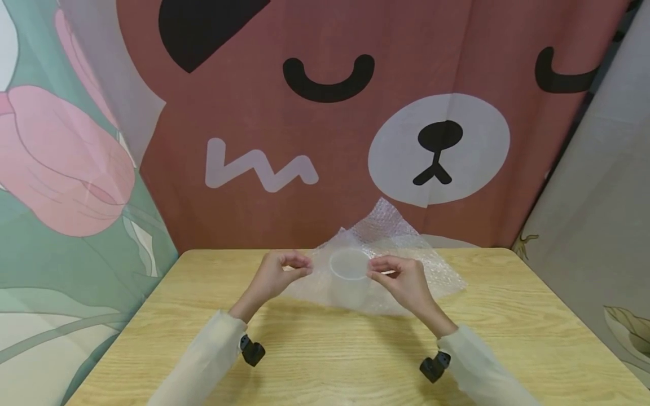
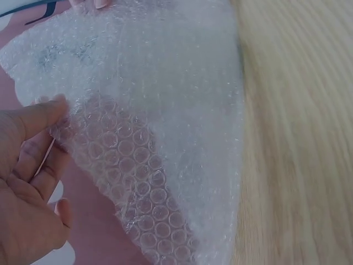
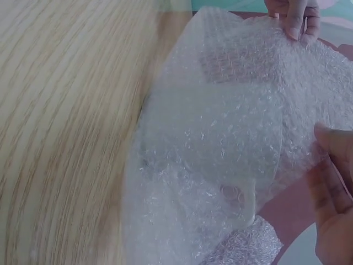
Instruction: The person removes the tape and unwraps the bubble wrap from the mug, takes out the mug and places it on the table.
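A pale, whitish mug (image 1: 349,265) stands upright near the table's far edge with its round rim facing up. Clear bubble wrap (image 1: 421,259) lies under and behind it and is raised over its near side. Through the film in the right wrist view, the mug (image 3: 220,132) shows blurred, its handle (image 3: 249,201) sticking out. My left hand (image 1: 278,274) pinches an edge of the wrap (image 2: 127,149) left of the rim, between thumb and fingers. On the rim's right, my right hand (image 1: 403,280) pinches another part of the wrap's edge.
The light wooden table (image 1: 325,355) extends toward me and to both sides. Behind it hangs a brown curtain (image 1: 254,214) with a bear print, close to the far edge. A floral curtain (image 1: 51,254) hangs at left, a grey one (image 1: 589,197) at right.
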